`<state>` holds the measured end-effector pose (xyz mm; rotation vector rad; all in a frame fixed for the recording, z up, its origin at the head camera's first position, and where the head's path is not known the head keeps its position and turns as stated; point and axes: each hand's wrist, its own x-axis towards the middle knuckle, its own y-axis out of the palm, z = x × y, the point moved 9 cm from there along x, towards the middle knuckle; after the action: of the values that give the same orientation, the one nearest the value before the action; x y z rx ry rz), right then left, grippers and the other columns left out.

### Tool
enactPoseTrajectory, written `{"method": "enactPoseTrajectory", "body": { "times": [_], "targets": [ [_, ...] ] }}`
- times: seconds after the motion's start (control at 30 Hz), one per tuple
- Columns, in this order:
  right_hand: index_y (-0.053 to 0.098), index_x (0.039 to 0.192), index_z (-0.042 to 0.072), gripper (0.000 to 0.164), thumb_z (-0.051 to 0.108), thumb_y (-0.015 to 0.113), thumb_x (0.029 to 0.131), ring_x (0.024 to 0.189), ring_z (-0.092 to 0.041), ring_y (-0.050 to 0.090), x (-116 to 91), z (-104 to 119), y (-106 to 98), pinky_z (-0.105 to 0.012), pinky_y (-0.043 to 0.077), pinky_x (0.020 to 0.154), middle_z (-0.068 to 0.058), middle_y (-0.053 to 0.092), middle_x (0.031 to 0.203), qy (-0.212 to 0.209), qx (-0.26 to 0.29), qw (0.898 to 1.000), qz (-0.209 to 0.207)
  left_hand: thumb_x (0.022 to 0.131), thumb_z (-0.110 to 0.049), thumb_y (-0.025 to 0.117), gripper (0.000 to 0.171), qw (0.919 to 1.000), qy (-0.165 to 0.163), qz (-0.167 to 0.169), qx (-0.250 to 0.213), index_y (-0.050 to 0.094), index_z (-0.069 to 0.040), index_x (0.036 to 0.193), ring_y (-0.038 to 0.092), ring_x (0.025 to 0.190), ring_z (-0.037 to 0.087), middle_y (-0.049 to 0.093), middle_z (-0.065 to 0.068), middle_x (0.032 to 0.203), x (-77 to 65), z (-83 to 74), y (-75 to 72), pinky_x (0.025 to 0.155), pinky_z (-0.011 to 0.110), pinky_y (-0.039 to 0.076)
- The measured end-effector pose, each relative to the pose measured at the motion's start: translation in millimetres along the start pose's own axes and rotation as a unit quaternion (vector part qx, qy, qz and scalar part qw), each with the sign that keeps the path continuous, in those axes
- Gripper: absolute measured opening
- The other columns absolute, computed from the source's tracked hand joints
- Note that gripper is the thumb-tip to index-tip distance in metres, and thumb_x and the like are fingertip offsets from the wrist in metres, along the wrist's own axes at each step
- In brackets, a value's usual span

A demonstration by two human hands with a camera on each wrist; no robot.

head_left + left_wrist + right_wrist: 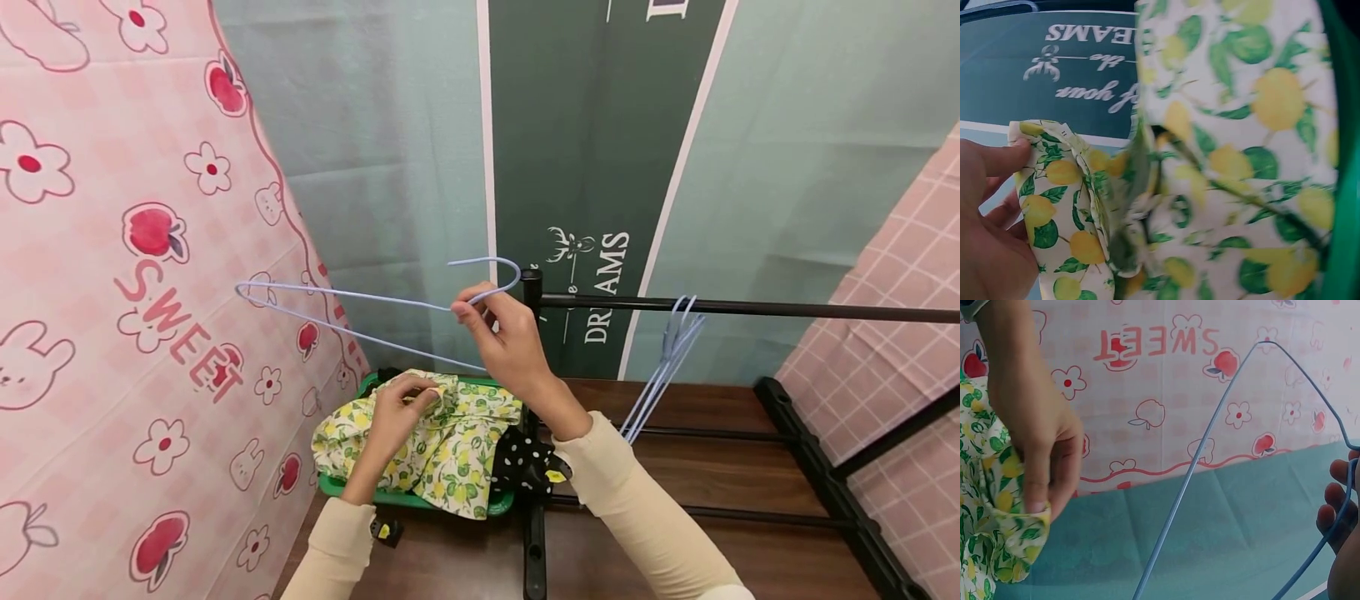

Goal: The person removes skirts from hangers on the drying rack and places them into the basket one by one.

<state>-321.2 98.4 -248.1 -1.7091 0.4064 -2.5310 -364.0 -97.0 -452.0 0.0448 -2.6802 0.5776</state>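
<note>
My right hand [517,346] holds a light blue hanger [360,295] at the neck, just under its hook. The hanger's body stretches out to the left, above the laundry. Below it, my left hand [393,417] pinches the edge of a white garment with yellow lemons and green leaves [459,471]. In the left wrist view the thumb and fingers grip a folded strip of this lemon-print cloth [1063,206]. The right wrist view shows the hanger wire [1192,464] apart from the cloth. Most of the garment lies bunched, so its full shape is hidden.
A green basket [397,498] stands under the garment, with black polka-dot cloth [521,462] at its right. To the right, a black rack rail [787,310] carries several blue hangers [663,367]. Printed pink cloth [150,333] hangs close on the left.
</note>
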Motion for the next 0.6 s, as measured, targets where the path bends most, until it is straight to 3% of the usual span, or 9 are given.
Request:
{"method": "enactPoseTrajectory", "body": {
  "times": [0.2, 0.33, 0.6],
  "targets": [
    [0.07, 0.103, 0.003, 0.045, 0.043, 0.053, 0.11, 0.064, -0.017, 0.057, -1, 0, 0, -0.027, 0.045, 0.057, -0.009, 0.068, 0.085, 0.005, 0.004, 1.0, 0.003, 0.102, -0.016, 0.074, 0.016, 0.996, -0.051, 0.072, 0.014, 0.079, -0.013, 0.117, 0.072, 0.099, 0.022, 0.074, 0.006, 0.115, -8.1, 20.8, 23.6, 0.086, 0.034, 0.06],
    [0.072, 0.103, 0.003, 0.045, 0.044, 0.054, 0.109, 0.063, -0.013, 0.054, -4, -3, -3, -0.025, 0.043, 0.056, -0.008, 0.068, 0.083, 0.013, 0.006, 1.0, 0.002, 0.104, -0.017, 0.071, 0.016, 0.9904, -0.065, 0.114, 0.042, 0.078, -0.014, 0.118, 0.071, 0.105, 0.021, 0.074, 0.003, 0.118, -11.8, 26.6, 33.3, 0.092, 0.041, 0.059],
    [0.069, 0.1, 0.002, 0.042, 0.04, 0.056, 0.109, 0.062, -0.011, 0.052, -12, -10, -9, -0.023, 0.043, 0.057, -0.008, 0.066, 0.082, 0.03, 0.004, 1.0, 0.008, 0.107, -0.02, 0.067, 0.018, 0.9878, -0.059, 0.135, 0.049, 0.078, -0.013, 0.12, 0.071, 0.11, 0.024, 0.073, 0.005, 0.122, -11.0, 22.6, 38.7, 0.097, 0.047, 0.059]
  ]
}}
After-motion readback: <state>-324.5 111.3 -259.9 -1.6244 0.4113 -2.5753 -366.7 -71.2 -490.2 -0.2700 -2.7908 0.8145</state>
